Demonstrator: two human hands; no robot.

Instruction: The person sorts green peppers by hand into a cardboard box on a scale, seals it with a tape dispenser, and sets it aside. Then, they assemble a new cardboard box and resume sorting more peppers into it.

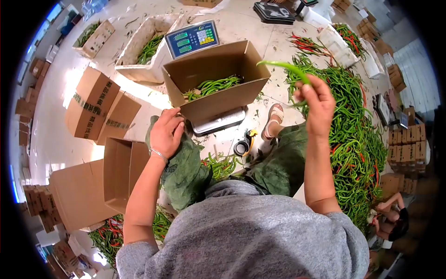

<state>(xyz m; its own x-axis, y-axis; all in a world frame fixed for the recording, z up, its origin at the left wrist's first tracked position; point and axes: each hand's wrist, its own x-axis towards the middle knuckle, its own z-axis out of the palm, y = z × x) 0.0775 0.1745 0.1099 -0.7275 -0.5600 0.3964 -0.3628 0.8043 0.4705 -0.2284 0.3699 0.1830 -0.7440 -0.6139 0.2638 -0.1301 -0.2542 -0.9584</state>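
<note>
A long green chili pepper is pinched between the thumb and fingers of my right hand, raised to the right of an open cardboard box. Its curved tip points left toward the box's right edge. Inside the box lies a layer of green chili peppers. The box stands on a scale with a lit display panel behind it. My left hand lies open on my left knee, its fingertips close to the box's near left corner.
To my right spreads a large heap of green and red peppers. Empty boxes stand on the left, and a foam crate holds peppers behind them. A tape dispenser lies between my feet. Another person sits at far right.
</note>
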